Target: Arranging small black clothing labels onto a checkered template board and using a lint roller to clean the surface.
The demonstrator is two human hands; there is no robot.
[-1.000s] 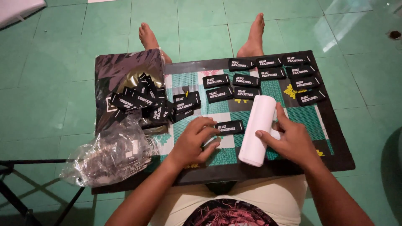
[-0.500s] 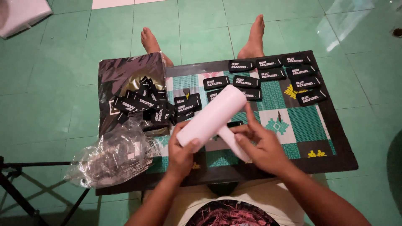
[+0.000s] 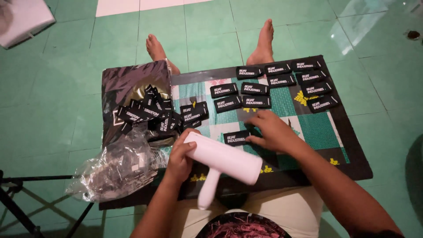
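My left hand (image 3: 179,158) grips one end of a white roller (image 3: 224,158) with a white handle that hangs down toward my lap. My right hand (image 3: 272,131) lies flat on the board, its fingertips on a single black rectangular label (image 3: 236,137) near the board's middle. Both rest over a low board (image 3: 348,165) with a green and white pattern and a black border. Rows of the same black labels (image 3: 282,81) lie side by side at the board's far right. A loose heap of labels (image 3: 152,112) sits on a dark sheet (image 3: 128,79) at the left.
A crumpled clear plastic bag (image 3: 116,165) with more dark pieces lies at the board's near left corner. My bare feet (image 3: 262,44) stretch out beyond the board on the green tiled floor. A black tripod leg (image 3: 17,209) stands at the lower left, and a white box (image 3: 24,20) sits at the upper left.
The roller was lifted off the board by both hands. Now only my left hand holds it, lower and level, while my right hand has let go and moved onto the single label.
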